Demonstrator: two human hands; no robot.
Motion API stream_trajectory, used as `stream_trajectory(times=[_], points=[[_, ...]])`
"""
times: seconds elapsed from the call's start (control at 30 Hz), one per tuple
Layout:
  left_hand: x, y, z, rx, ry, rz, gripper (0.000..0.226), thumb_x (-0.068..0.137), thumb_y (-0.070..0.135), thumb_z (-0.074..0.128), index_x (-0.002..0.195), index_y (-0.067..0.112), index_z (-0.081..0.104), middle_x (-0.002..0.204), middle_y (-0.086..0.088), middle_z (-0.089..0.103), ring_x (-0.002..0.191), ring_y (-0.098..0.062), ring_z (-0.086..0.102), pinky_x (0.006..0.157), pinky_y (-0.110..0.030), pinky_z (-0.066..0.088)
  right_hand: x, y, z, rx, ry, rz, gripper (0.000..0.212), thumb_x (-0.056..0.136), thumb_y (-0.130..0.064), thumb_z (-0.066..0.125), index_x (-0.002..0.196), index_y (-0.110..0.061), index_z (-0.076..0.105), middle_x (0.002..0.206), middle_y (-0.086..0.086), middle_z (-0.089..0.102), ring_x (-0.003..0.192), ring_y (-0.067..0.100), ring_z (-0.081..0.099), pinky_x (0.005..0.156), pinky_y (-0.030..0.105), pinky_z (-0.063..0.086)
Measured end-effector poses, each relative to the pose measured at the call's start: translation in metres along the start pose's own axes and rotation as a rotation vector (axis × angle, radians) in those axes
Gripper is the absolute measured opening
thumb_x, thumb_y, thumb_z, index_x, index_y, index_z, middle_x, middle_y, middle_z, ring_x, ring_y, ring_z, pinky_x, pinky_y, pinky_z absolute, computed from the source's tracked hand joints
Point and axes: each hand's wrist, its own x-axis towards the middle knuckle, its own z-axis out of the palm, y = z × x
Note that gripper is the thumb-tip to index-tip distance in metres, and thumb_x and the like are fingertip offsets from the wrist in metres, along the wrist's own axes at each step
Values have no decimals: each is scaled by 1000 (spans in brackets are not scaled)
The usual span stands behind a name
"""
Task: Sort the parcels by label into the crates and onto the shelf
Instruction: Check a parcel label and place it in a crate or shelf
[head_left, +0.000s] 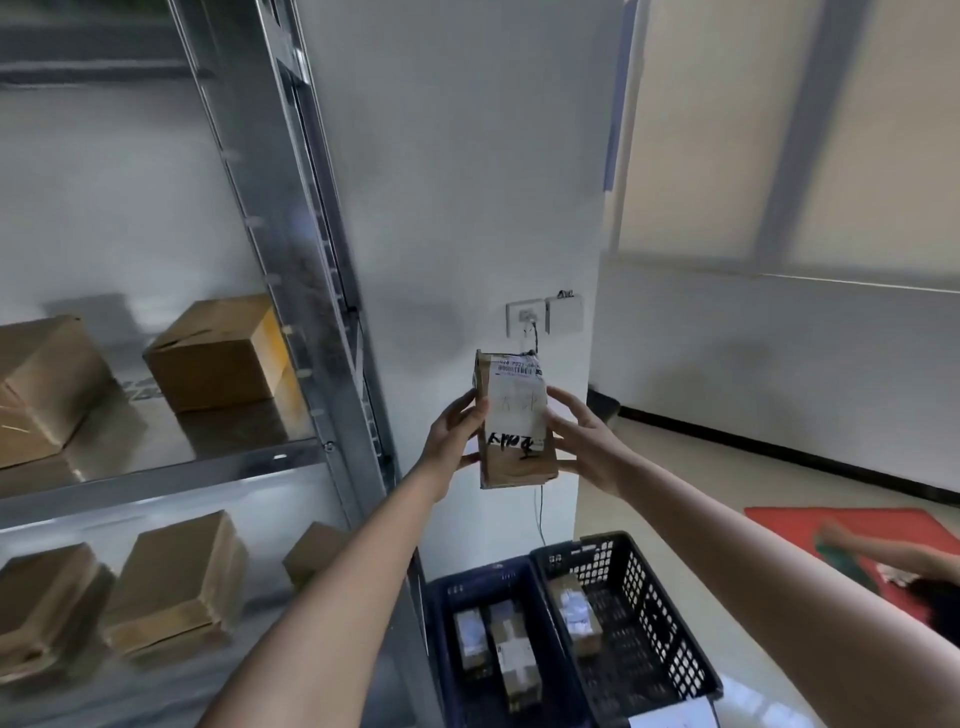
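Parcel (514, 421): small brown cardboard box, white label with black scrawl, held upright at chest height before the wall.
Hands: left hand (457, 431) and right hand (584, 441) both clasp its sides.
Progress: several parcels lie in the perforated plastic crates (654, 623), boxes sit on the steel shelf (218, 467); this parcel awaits sorting.

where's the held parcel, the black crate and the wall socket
held parcel (514, 415): head view, on its white label
black crate (670, 623): head view, on its perforated right wall
wall socket (525, 317): head view, on the faceplate's middle
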Motion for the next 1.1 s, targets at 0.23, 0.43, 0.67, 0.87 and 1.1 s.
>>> stream_trajectory(times=[0.23,0.43,0.67,0.87,1.1], points=[[31,-16,-1,-19,-11,-46,49,93,44,58,140,31,46,124,3,60,117,-16,54,87,-36,52,29,8,-10,-25,-8,51,53,98,-31,55,148,-34,37,135,9,57,123,32,56,104,57,45],[35,-21,2,-27,27,-58,46,96,42,54,139,30,45,120,4,58,115,-16,50,92,-38,48,38,8,-18,-51,-59,65,54,98,-32,56,148,-35,37,139,7,54,122,30,57,103,55,47],[31,-15,14,-18,87,-42,43,96,42,56,136,31,47,121,2,61,117,-19,54,92,-38,50,38,-3,-26,-45,-106,78,47,100,-28,54,144,-35,40,132,4,56,125,32,53,105,58,43],[13,-15,35,-19,166,-22,51,93,46,58,140,29,47,127,1,61,118,-19,55,79,-31,53,28,-14,-42,-55,-203,84,38,98,-28,55,133,-39,43,130,5,54,125,35,51,106,61,41],[-28,-52,62,-22,281,-31,53,91,46,61,139,29,48,126,-1,64,116,-19,59,83,-37,55,-4,21,-64,-59,-333,97,38,99,-29,54,134,-39,44,133,6,53,120,31,54,93,50,52]])
